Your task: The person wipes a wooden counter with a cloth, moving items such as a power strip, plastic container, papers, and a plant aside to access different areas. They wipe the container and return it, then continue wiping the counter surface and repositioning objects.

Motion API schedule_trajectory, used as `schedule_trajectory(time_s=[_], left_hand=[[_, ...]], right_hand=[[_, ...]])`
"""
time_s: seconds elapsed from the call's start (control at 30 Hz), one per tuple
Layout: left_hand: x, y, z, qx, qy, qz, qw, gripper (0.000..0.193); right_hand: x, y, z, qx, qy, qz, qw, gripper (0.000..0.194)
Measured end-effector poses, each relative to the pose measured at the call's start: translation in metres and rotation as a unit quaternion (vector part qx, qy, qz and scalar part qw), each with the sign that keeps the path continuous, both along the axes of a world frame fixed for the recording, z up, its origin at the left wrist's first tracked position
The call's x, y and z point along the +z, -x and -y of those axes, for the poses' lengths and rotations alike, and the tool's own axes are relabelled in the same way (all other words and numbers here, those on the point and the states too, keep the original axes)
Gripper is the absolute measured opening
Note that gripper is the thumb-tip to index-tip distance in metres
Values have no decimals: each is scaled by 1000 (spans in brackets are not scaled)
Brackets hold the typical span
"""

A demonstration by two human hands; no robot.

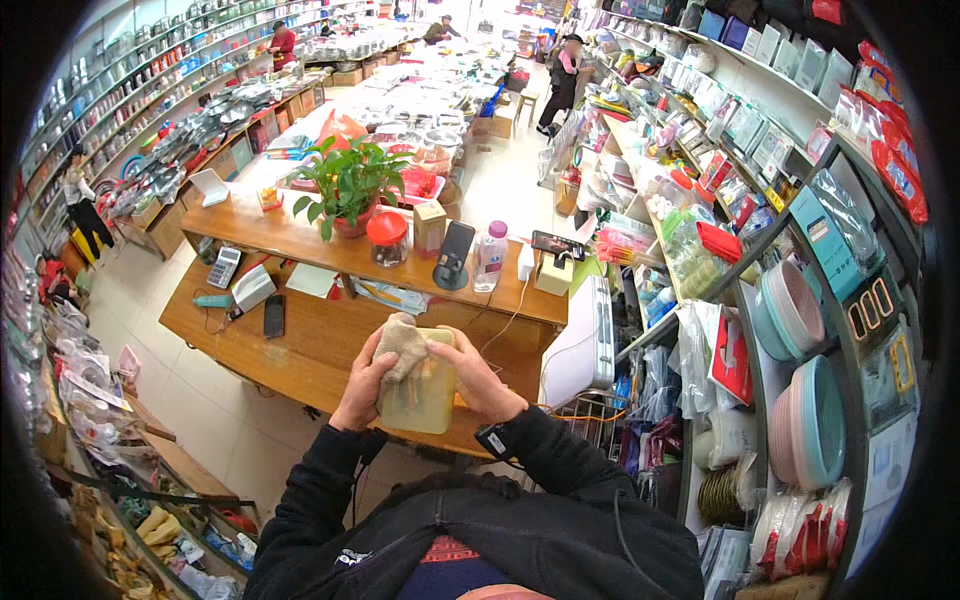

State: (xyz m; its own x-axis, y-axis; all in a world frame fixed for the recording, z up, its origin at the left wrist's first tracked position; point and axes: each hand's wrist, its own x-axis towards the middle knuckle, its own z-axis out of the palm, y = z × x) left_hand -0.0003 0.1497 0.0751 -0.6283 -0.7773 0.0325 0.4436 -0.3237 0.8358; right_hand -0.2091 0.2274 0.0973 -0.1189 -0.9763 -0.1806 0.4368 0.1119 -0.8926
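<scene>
A beige cloth (403, 349) is bunched in my left hand (362, 382), pressed against the upper left of a yellowish translucent plastic container (420, 409). My right hand (476, 375) grips that container along its right side, the thumb on its face near the top. Slender brownish shapes show dimly through the plastic; what they are I cannot tell. Both hands are above the front edge of a wooden desk (330, 345).
On the desk lie a calculator (224, 267), a smartphone (274, 315) and a white device (253, 288). The raised shelf holds a potted plant (349, 187), a red-lidded jar (388, 240), a phone stand (454, 255) and a bottle (491, 256). A silver case (581, 337) stands right. Several people are farther off.
</scene>
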Motion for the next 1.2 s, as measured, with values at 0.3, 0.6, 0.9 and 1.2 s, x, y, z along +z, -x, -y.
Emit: schedule_trajectory(time_s=[0.3,0.6,0.9,1.2], left_hand=[[10,12,-10,-8,59,71,996,63],[-19,34,-54,165,9,16,986,48],[12,-49,31,-43,57,77,994,50],[37,-21,39,-80,139,166,973,47]], right_hand=[[-12,6,13,-123,-2,74,990,31],[-17,17,27,-273,124,110,948,38],[-11,18,-47,-33,-37,78,996,63],[-7,19,-26,0,-27,140,990,43]])
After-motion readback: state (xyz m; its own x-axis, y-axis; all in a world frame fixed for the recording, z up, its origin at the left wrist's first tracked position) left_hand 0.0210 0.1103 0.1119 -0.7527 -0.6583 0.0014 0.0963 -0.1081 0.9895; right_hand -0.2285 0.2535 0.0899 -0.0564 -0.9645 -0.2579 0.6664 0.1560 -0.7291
